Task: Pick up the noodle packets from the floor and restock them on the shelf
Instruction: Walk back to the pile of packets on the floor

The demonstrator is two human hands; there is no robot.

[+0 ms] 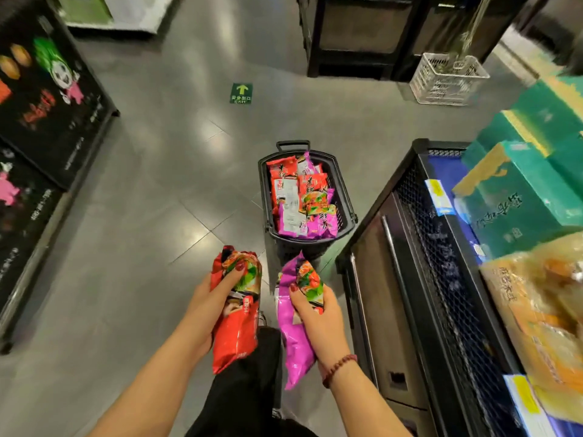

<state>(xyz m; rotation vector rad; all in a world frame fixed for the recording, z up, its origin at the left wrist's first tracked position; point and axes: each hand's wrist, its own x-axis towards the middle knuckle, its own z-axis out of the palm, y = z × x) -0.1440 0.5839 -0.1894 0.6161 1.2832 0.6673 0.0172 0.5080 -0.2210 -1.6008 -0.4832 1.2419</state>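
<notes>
My left hand [209, 305] grips a red noodle packet [236, 334] with its fingers curled over the upper half. My right hand [318, 316] grips a purple noodle packet [295, 339] the same way. Both packets hang upright above the grey floor, side by side, just in front of me. Ahead on the floor stands a black shopping basket [342, 187] holding several red and purple noodle packets [303, 200]. The black shelf unit [410, 279] rises at my right, its mesh edge close to my right hand.
Green boxes [520, 197] and yellow bags [542, 310] fill the shelf at right. A dark display stand [47, 99] lines the left side. A white plastic crate [448, 78] and a dark cabinet [356, 36] stand at the back. A green exit arrow sticker [241, 93] marks the floor.
</notes>
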